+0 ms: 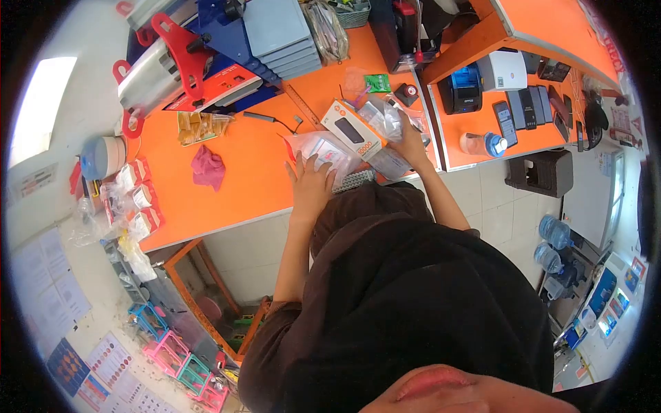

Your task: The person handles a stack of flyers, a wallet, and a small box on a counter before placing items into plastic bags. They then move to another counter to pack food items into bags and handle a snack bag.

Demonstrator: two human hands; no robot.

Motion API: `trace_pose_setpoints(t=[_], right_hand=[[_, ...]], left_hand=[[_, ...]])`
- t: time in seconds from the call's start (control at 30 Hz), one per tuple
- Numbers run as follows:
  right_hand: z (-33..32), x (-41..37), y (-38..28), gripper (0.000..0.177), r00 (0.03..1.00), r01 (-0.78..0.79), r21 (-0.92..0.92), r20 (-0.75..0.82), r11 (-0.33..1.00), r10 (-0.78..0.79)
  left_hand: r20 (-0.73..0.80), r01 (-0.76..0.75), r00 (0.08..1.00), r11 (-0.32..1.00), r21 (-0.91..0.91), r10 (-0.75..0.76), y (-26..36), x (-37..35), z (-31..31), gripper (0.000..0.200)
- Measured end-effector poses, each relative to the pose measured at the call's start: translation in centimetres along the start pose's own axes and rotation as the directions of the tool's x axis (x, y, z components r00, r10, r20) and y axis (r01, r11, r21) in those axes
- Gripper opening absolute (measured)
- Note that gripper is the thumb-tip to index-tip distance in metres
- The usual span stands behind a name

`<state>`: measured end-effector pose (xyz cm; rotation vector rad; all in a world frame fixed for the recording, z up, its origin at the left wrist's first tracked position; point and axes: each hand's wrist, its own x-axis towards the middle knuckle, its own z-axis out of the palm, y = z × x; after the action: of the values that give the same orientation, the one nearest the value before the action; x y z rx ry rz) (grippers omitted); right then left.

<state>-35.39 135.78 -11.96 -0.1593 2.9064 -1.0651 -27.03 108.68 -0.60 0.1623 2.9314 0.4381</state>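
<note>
My left hand (311, 184) lies with its fingers spread on a clear plastic bag (329, 153) with something white inside, near the front edge of the orange table. Beside the bag is a white and orange box (351, 129) with a dark power bank pictured on it and "10000" printed below. My right hand (412, 146) is curled at the box's right side, against crinkled clear plastic packaging (390, 122); its fingertips are partly hidden. Under my right forearm another clear packet (391, 164) sits close to the table edge.
Left on the orange table (255, 172) lies a pink cloth (208, 167). A ruler (301, 104), a thin black tool (265, 118) and a green packet (376, 83) lie behind the box. A red-handled machine (180, 58) stands back left. A bottle (485, 144) and several phones are right.
</note>
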Motion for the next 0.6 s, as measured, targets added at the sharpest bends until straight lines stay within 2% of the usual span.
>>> trace_pose_setpoints(t=[0.07,0.1,0.17,0.3,0.37,0.4,0.47,0.5,0.57,0.6], right_hand=[[-1.2,0.4,-0.7,0.084,0.954,-0.255,0.097,0.189,0.962,0.234],[-1.1,0.4,-0.1,0.084,0.956,-0.255,0.103,0.178,0.962,0.234],[-0.6,0.5,1.6,0.057,0.923,-0.184,0.060,0.355,0.981,0.151],[-1.9,-0.6,-1.1,0.047,0.909,-0.146,-0.040,0.390,0.989,0.150],[-2.0,-1.1,-0.6,0.045,0.944,-0.050,0.110,0.329,0.993,0.011],[-2.9,-1.1,-1.1,0.045,0.947,-0.048,0.112,0.322,0.993,0.010],[-7.2,-1.5,-3.5,0.043,0.955,0.007,0.112,0.294,0.994,-0.040],[-10.0,-1.4,-5.5,0.041,0.956,-0.030,0.162,0.293,0.986,-0.019],[-14.3,-1.7,-8.6,0.039,0.957,-0.071,0.212,0.291,0.975,0.006],[-15.6,-2.0,-9.5,0.036,0.965,-0.178,0.395,0.251,0.901,0.080]], left_hand=[[-0.021,-0.051,0.998,0.999,-0.010,0.051,-0.3,0.2,0.1,0.028],[-0.026,-0.060,0.998,0.998,-0.004,0.060,-0.3,0.3,0.1,0.028],[-0.054,-0.103,0.993,0.994,-0.046,0.101,0.2,0.8,0.1,0.029],[-0.080,-0.153,0.986,0.985,-0.078,0.147,1.1,1.3,-0.2,0.030],[-0.065,-0.168,0.984,0.983,-0.074,0.164,1.3,1.6,-0.2,0.031],[-0.069,-0.174,0.983,0.982,-0.069,0.169,1.3,1.9,-0.3,0.031],[-0.041,-0.161,0.987,0.968,-0.193,0.156,1.6,2.0,-0.4,0.037],[-0.041,-0.164,0.986,0.967,-0.193,0.159,1.7,2.3,-0.5,0.037],[-0.049,-0.127,0.992,0.853,-0.506,0.119,2.0,3.0,-0.8,0.047],[-0.048,-0.130,0.991,0.853,-0.505,0.122,2.7,3.4,-1.4,0.047]])
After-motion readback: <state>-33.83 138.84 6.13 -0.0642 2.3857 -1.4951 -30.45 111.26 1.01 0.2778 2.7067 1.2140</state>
